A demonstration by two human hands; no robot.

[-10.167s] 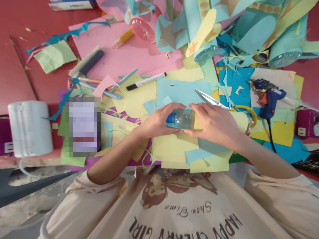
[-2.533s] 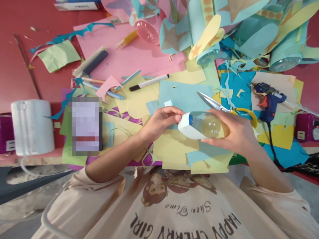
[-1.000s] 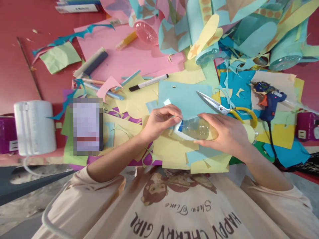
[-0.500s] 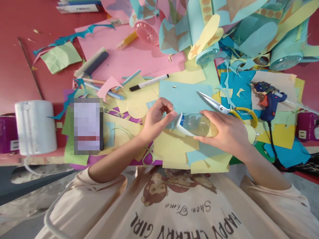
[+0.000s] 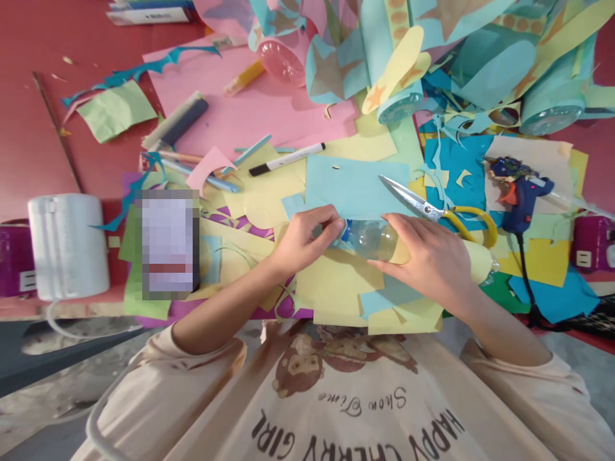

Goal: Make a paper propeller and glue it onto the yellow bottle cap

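A clear plastic bottle (image 5: 375, 239) with a blue cap (image 5: 346, 229) lies on its side, its cap end pointing left. Yellow paper (image 5: 480, 261) wraps its body, and the clear base sticks out at the right. My right hand (image 5: 427, 256) is closed round the wrapped body, thumb on the near side and fingers over the top. At the cap end, my left hand (image 5: 312, 237) is pinched, with its fingertips against the cap's edge. What sits between those fingertips is hidden. Yellow-handled scissors (image 5: 435, 211) lie open just beyond my right hand.
A blue glue gun (image 5: 521, 202) with a cord lies at the right. Paper-covered bottles (image 5: 401, 107) stand at the back. A marker (image 5: 288, 159), a phone (image 5: 168, 243) and a white case (image 5: 70, 246) lie leftward. Paper sheets and scraps (image 5: 346, 282) cover the table's middle.
My left hand has moved right, up to the cap. The pale curved piece seen around the cap end is no longer visible. My right hand and the bottle have shifted slightly.
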